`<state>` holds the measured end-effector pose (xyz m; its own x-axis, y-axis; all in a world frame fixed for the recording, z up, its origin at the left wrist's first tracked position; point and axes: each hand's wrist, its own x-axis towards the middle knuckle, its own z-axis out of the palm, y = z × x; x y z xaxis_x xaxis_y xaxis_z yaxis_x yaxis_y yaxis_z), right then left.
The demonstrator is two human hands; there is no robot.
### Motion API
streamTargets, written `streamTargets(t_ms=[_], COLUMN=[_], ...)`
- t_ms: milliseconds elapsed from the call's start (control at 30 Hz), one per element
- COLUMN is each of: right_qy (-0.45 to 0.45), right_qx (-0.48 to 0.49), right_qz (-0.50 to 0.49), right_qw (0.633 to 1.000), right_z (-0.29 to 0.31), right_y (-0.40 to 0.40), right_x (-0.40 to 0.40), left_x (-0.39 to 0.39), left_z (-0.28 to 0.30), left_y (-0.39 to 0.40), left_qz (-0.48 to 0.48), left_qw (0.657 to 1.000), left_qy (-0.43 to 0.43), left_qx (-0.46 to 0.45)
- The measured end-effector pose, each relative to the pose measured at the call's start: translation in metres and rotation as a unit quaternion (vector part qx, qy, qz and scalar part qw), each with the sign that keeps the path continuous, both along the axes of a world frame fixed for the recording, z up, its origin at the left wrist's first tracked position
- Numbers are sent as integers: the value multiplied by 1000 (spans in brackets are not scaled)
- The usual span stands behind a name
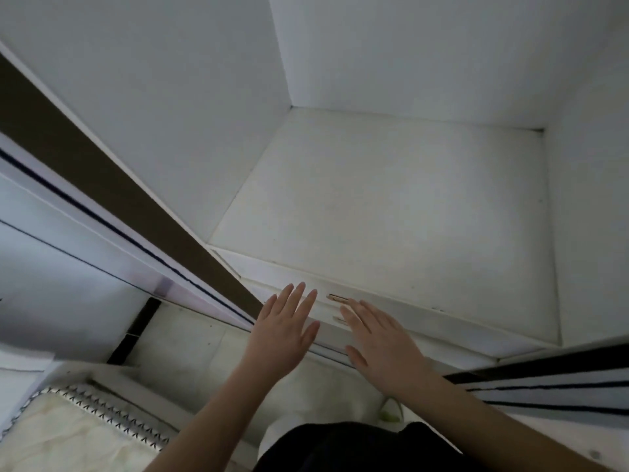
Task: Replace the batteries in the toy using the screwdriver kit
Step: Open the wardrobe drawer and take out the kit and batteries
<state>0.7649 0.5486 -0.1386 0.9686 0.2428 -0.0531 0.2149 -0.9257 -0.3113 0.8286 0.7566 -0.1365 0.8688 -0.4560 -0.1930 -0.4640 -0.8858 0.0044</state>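
Hands reach out side by side over the front edge of a white shelf (391, 212) set inside a white cabinet. The left hand (284, 330) is flat, its fingers (299, 294) straight and a little spread, tips at the shelf's front lip; it holds nothing. The right hand (381, 342) is flat as well, palm down, its fingers (354, 310) straight and close together, also holding nothing, the tips lying just beside two small brownish marks (337, 298) on the shelf's front edge. Whether either hand actually touches the lip cannot be told. The two hands are near each other but apart.

No toy, screwdriver kit or batteries show anywhere in the view, so where they are cannot be told. The shelf floor is bare white board, with a few dark specks near its right edge and a dark spot in its far right corner.

A brown strip (112, 172) runs slantwise from the upper left down to the shelf's near left corner, with a pale sliding door (68, 233) beside it. Another door edge with dark lines (561, 386) lies at the right. At lower left sits a mattress corner (68, 434) with patterned trim. The floor (190, 342) below is pale, and dark clothing (357, 447) fills the bottom middle.
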Motion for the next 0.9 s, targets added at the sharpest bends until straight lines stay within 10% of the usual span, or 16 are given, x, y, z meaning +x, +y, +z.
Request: streamTargets(t_ms=[300, 533, 900], right_qy=[158, 241, 251], right_qx=[59, 181, 285], right_qz=[-156, -438, -509], right_qw=[973, 847, 773], right_z=[-42, -55, -59], right_y=[35, 55, 65], right_x=[16, 46, 66], left_x=[38, 60, 86], left_z=[-50, -80, -86], left_y=[12, 0, -7], left_qz=[-76, 16, 83], left_qw=[988, 939, 888], left_qy=[124, 295, 389], left_qx=[-57, -177, -229])
